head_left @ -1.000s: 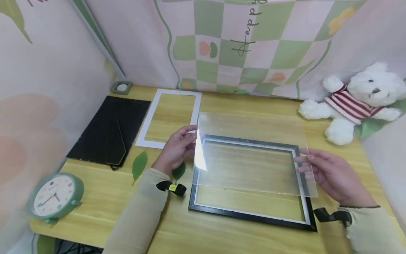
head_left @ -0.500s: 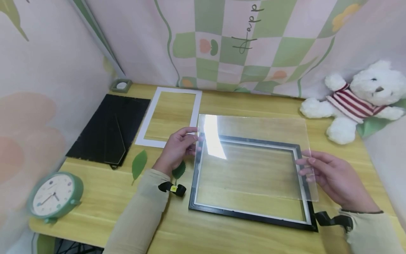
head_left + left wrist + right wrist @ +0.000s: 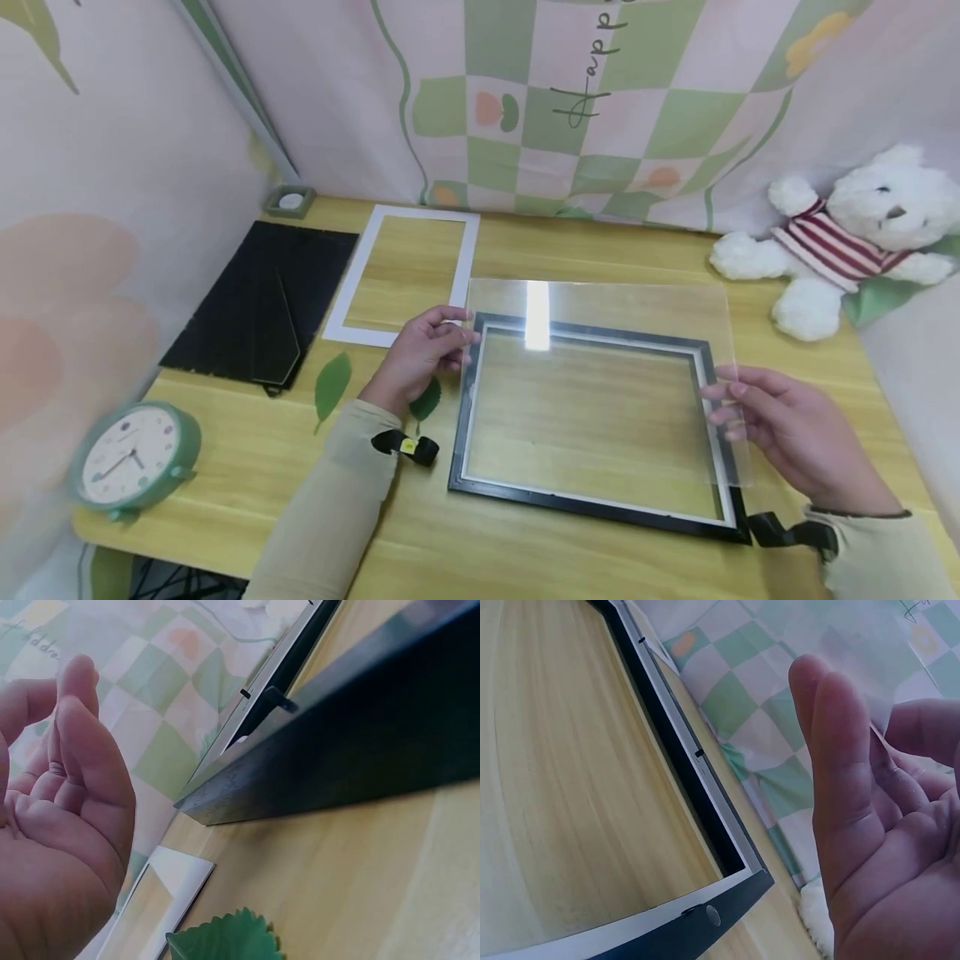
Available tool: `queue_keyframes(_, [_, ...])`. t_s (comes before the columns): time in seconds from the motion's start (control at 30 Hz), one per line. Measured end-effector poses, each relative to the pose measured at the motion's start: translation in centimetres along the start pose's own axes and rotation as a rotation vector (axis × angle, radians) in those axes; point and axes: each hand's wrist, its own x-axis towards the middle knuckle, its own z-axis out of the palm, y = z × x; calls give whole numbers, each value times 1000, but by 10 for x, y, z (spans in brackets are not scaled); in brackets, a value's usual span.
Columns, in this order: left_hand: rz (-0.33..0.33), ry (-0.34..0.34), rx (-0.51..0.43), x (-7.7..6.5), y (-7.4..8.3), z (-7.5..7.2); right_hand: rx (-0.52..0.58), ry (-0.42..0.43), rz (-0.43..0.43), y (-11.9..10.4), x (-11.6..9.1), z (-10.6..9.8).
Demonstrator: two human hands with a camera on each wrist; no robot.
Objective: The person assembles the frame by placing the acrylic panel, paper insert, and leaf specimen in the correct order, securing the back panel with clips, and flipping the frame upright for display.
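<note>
In the head view a clear, stiff sheet (image 3: pixel 537 317) hangs level above a black picture frame (image 3: pixel 600 513) with a pale inner edge, overlapping most of its opening. My left hand (image 3: pixel 416 354) pinches the sheet's left edge between thumb and fingers. At the opposite edge my right hand (image 3: pixel 802 433) holds it the same way. The left wrist view has the hand (image 3: pixel 67 817) raised beside a corner of the frame (image 3: pixel 337 750), which lies on the table. Small dark tabs stick out along the frame's inner edge (image 3: pixel 694 742) in the right wrist view.
Left of the frame lie a white mat border (image 3: pixel 360 336) and a black backing board (image 3: pixel 225 308) with a stand. A green clock (image 3: pixel 135 458) stands at the front left, a white teddy bear (image 3: pixel 810 308) at the back right. Green leaves (image 3: pixel 332 385) lie near my left arm.
The sheet has come slightly down and toward me, its near edge closer to the frame's front bar. Both hands shifted a little with it, and the bright reflection slid right.
</note>
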Motion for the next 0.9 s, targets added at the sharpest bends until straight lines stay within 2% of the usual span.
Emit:
queue_keyframes(0.23, [-4, -24, 69, 0, -4, 1, -54, 2, -15, 2, -5, 0])
queue_keyframes(0.53, [-28, -58, 136, -5, -3, 4, -49, 7, -14, 7, -11, -1])
queue_keyframes(0.9, [33, -31, 216, -7, -7, 10, -58, 0, -36, 10, -15, 0])
